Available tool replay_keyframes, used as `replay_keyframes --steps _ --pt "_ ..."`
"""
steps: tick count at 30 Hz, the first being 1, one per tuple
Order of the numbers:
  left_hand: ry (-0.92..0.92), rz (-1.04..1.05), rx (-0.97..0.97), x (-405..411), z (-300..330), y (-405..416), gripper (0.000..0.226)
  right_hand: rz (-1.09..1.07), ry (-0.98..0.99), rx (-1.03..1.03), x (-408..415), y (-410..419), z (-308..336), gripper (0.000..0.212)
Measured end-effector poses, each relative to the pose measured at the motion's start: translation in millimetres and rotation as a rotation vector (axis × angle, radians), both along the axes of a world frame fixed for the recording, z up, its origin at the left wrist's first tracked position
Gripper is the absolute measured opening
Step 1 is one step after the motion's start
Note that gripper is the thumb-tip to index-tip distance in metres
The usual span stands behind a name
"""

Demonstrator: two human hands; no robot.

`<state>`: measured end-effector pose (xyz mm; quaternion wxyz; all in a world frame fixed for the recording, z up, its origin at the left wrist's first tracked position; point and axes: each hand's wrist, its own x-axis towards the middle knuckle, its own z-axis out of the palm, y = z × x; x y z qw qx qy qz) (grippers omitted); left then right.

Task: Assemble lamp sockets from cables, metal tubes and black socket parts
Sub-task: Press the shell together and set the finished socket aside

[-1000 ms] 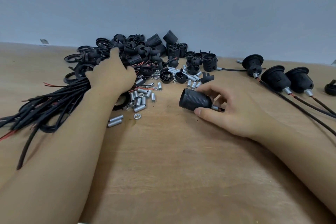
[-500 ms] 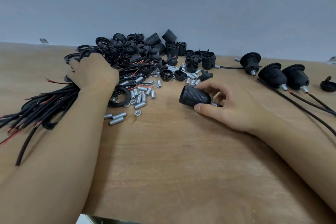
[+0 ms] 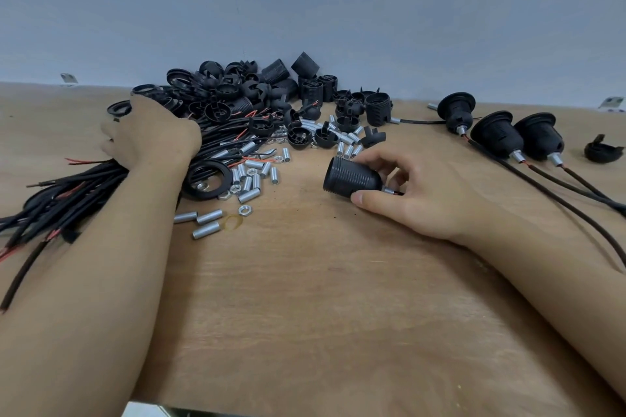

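Black socket shell [image 3: 352, 178] lying sideways on the wooden table [image 3: 305, 298], pinched by right hand [image 3: 416, 193], left hand [image 3: 152, 135] curled around the cable bundle [image 3: 61, 200], beside loose metal tubes [image 3: 250, 176].

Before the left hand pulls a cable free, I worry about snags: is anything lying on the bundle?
Yes. The left hand grips the cable bundle, but a black ring and loose metal tubes lie on or against the cables beside the wrist.

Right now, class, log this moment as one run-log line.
left hand: reaching into cable bundle | right hand: gripping black socket | finished sockets: far right | step: fetching cable
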<state>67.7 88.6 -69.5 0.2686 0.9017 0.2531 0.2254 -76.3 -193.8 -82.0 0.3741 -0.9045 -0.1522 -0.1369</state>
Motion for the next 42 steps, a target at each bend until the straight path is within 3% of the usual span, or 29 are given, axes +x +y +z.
replay_keyframes --steps 4,8,11,17,20,22,26,34,42 --pt "-0.299 -0.077 -0.019 -7 4 -4 0.031 0.001 0.015 -0.012 0 0 0 0.031" --pt "-0.563 -0.509 -0.141 -24 18 -38 0.011 -0.06 -0.045 0.002 3 -1 -1 0.026" --pt "-0.546 -0.709 -0.294 -52 17 -77 0.009 -0.146 -0.108 0.045 5 -5 1 0.023" --pt "-0.278 -1.098 -0.708 -82 0 -120 0.008 -0.155 -0.14 0.053 6 -7 0 0.025" --pt "-0.081 -1.14 -1.048 -82 3 -119 0.012 -0.17 -0.165 0.056 8 -8 -1 0.028" --pt "-0.018 -1.162 -1.147 -80 4 -117 0.023 -0.177 -0.18 0.058 8 -8 -1 0.03" --pt "-0.062 -1.218 -1.086 -77 1 -112 0.013 -0.173 -0.256 0.056 7 -8 0 0.034" --pt "-0.015 -1.321 -0.945 -75 -2 -113 0.027 -0.178 -0.307 -0.032 4 -11 4 0.047" --pt "-0.04 -1.061 -1.292 -66 -1 -112 0.022 -0.325 -0.322 0.165 4 -12 10 0.039"
